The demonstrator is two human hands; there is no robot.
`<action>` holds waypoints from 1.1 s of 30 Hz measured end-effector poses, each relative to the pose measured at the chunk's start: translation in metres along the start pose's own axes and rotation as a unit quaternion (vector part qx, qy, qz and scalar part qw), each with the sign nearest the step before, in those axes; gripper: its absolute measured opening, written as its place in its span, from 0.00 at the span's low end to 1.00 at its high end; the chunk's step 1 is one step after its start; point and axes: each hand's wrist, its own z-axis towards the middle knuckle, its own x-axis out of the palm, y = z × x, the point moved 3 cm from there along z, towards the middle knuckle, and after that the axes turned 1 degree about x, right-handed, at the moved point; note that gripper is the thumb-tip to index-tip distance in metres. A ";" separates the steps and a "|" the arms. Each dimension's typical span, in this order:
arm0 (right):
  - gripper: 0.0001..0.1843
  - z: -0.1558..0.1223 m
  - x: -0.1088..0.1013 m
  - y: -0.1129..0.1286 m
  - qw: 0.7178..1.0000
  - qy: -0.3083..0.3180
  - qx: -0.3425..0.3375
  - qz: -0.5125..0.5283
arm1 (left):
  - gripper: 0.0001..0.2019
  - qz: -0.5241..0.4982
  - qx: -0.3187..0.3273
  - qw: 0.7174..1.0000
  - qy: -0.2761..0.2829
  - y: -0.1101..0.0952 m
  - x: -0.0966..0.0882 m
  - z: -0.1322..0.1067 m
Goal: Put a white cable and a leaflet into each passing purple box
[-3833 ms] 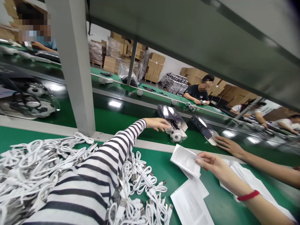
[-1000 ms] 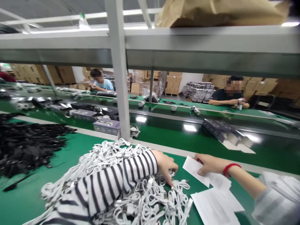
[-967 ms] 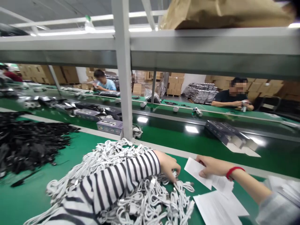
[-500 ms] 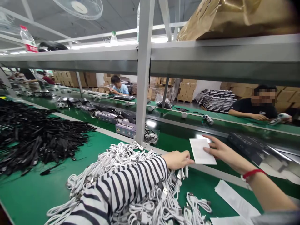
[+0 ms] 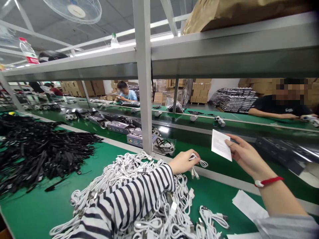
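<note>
My left hand [image 5: 184, 161], reaching out of a striped sleeve, is closed around a bundled white USB cable [image 5: 203, 163], whose loop pokes out past the fingertips. Between thumb and fingers of my right hand [image 5: 245, 155] is a folded white leaflet [image 5: 220, 146] with faint print, raised above the dark green belt. The two hands are apart. Beneath my left forearm spreads a heap of white cables [image 5: 171, 207]. More white paper leaflets [image 5: 249, 205] lie on the green table below my right wrist.
Black cables [image 5: 45, 149] are piled on the left. Boxes [image 5: 136, 137] and wrapped items line the belt beyond a grey upright post [image 5: 144, 79]. A shelf [image 5: 224, 49] crosses overhead. Co-workers sit across the belt, one in black [image 5: 279, 108] at right.
My right hand has lifted the leaflet up and to the right, away from my left hand, and tilted it. The cable in my left hand now shows more clearly. The head view has shifted slightly.
</note>
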 end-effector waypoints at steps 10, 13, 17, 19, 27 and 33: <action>0.27 0.001 -0.004 0.003 1.000 0.026 -0.002 -0.010 | 0.14 0.064 0.040 0.992 0.099 -0.011 -0.013 -0.001; 0.25 0.003 -0.007 -0.001 1.000 0.020 0.006 -0.015 | 0.16 0.118 0.039 0.990 0.071 -0.005 -0.018 0.001; 0.20 0.007 -0.007 -0.015 1.000 0.005 0.014 -0.005 | 0.15 0.237 0.022 0.969 0.069 0.010 -0.014 0.004; 0.18 0.007 -0.005 -0.021 1.000 0.004 0.018 -0.008 | 0.16 0.270 -0.012 0.958 0.097 0.017 -0.009 0.004; 0.17 0.003 0.005 -0.024 0.991 0.070 0.046 -0.107 | 0.12 0.227 0.040 0.965 0.126 0.008 -0.008 0.000; 0.18 0.012 -0.013 -0.029 0.992 0.022 0.008 -0.124 | 0.11 0.133 0.043 0.989 -0.050 0.002 -0.053 0.023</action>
